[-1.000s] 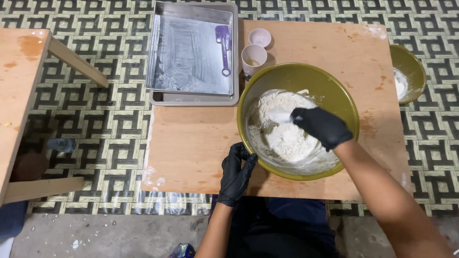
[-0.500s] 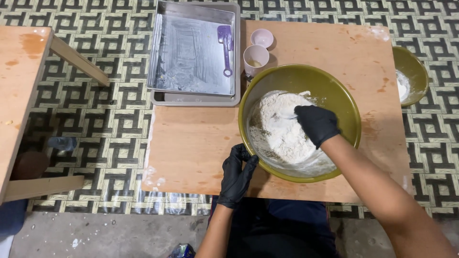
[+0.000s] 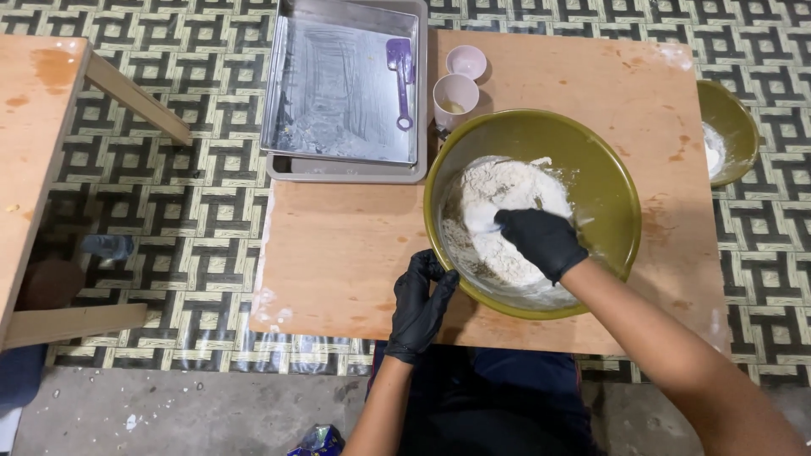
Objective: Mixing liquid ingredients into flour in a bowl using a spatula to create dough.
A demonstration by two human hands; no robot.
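Presently I note right hand (image 3: pixel 541 243) gripping white utensil (image 3: pixel 480 223) in flour (image 3: pixel 507 211); left hand (image 3: pixel 420 300) clamps olive bowl (image 3: pixel 608 169) rim. Advise firm brace, low strokes.

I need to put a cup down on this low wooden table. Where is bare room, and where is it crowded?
Bare wood lies left of the green bowl, below the metal tray, and at the far right corner beside the small green bowl. It is crowded around the two pink cups and where the left hand grips the bowl's rim.
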